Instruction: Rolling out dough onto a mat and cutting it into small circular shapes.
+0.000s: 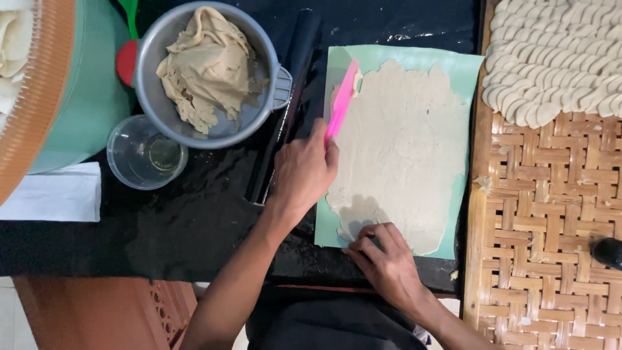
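The left hand [303, 172] is clenched around a pink plastic scraper [341, 98], whose blade lies along the left edge of a thin rolled sheet of dough [405, 146]. The dough covers a pale green mat [461, 68] on the black surface [194, 214]. The right hand [387, 259], grasping nothing, presses its fingertips on the sheet's near edge. To the far left, a grey bowl [262, 45] holds a dough lump [207, 68]; cut dough rounds [557, 52] lie on a woven tray [544, 227] at the right

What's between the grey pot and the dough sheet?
Head view: a black rolling pin lies on the black table between the grey pot and the dough sheet. The left hand holds a pink scraper there.
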